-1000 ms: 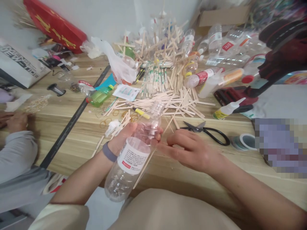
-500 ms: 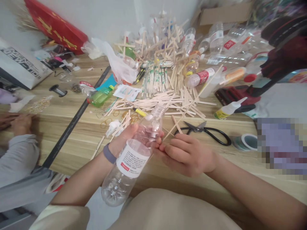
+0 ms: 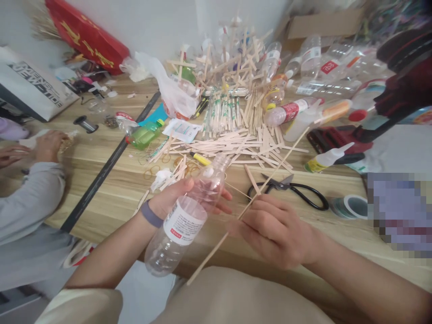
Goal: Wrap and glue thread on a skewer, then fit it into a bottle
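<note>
My left hand (image 3: 173, 195) is wrapped around the upper part of a clear plastic bottle (image 3: 185, 220) with a white label. The bottle lies tilted, its uncapped neck pointing away from me. My right hand (image 3: 275, 229) pinches a long thin wooden stick (image 3: 211, 254), which slants from near my body up to the far right. A thin strand (image 3: 238, 191), perhaps a rubber band, stretches from beside the bottle to my right hand. Just beyond that hand lie black-handled scissors (image 3: 303, 191) and a flat wooden stick (image 3: 252, 178).
Loose wooden sticks (image 3: 222, 146) pile up mid-table, with rubber bands (image 3: 153, 171) to their left. More bottles (image 3: 310, 58) crowd the back right. A glue bottle (image 3: 327, 157) and a wire spool (image 3: 349, 207) stand at right. Another person's hand (image 3: 50, 144) works at left.
My right hand has moved slightly right, away from the bottle, and the stick has swung down across my front. Left-hand fingers have spread a little. The other person's hand has moved up.
</note>
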{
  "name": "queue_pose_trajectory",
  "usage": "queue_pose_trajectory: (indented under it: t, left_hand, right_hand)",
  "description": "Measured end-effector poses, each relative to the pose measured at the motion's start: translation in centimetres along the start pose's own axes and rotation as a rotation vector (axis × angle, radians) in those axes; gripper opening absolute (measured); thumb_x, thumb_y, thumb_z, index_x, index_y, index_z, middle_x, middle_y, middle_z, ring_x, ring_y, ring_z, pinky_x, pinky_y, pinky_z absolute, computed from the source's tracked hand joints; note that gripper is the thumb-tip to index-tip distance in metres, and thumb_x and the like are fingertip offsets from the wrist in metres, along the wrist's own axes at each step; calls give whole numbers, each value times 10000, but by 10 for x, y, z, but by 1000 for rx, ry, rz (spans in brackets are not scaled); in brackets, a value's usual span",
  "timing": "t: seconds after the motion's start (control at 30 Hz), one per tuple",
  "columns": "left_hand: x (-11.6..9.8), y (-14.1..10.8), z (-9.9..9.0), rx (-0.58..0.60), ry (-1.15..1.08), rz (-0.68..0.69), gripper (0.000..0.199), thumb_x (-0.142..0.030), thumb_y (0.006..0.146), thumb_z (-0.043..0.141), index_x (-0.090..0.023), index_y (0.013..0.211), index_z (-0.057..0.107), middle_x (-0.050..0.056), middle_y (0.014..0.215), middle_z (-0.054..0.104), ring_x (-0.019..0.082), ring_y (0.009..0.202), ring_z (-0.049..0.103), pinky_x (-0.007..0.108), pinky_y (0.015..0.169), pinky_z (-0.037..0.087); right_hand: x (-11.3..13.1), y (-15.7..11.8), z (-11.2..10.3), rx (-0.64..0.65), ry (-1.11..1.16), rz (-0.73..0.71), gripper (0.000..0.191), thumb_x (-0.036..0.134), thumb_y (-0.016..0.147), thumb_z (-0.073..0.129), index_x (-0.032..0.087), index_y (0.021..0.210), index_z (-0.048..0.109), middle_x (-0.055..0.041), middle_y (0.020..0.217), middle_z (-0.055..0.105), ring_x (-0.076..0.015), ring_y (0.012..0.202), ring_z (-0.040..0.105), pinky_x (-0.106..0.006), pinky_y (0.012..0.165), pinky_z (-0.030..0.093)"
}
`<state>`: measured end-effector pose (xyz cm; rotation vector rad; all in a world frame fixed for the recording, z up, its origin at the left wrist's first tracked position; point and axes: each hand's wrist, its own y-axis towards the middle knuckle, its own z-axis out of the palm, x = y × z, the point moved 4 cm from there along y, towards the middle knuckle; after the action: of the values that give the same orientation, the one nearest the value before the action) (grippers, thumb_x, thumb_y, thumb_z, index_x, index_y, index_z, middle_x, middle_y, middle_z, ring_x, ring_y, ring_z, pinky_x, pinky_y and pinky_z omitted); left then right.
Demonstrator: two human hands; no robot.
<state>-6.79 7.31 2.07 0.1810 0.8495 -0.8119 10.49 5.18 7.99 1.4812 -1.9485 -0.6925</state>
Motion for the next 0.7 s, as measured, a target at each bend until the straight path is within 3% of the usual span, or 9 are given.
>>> queue_pose_trajectory:
  t: [0.1,0.2,0.3,0.5,0.7]
  left_hand:
    - [-6,-17,-9,-58,166,-86,620,-532,637,751,-127,1098,666,127,1171,627,294,1024,603,372,904,418]
    - [-7,-38,-19,-106,283,-143,530,-441,632,777,-121,1042,674,98,1061,637,220,941,573,287,814,418]
    - [-2,-55,-25,-125,298,-182,487,-412,666,759,-132,1052,661,65,994,624,172,859,549,249,742,403]
    - [8,-69,-22,-102,286,-242,580,-493,593,797,-140,1035,666,57,941,621,163,818,540,237,690,397]
    - [6,-66,-16,-59,257,-244,540,-495,601,802,-130,977,670,57,889,618,169,814,544,241,676,405]
  right_hand:
    - [-13,-5,-8,31,-55,119,278,178,933,465,201,699,613,4,554,551,-119,527,462,-277,497,393]
    - [-30,-10,-13,-13,-168,218,182,197,914,508,201,835,673,-23,631,555,-144,573,493,-287,508,399]
    - [-46,-13,-11,-52,-293,268,173,187,891,519,196,826,679,-30,652,533,-143,563,498,-269,478,397]
    - [-67,-17,11,69,-338,365,255,225,905,472,196,766,684,-36,685,555,-144,591,534,-251,515,442]
    - [-66,-17,25,238,-296,387,369,281,935,384,199,802,718,-57,702,570,-171,624,530,-277,545,414]
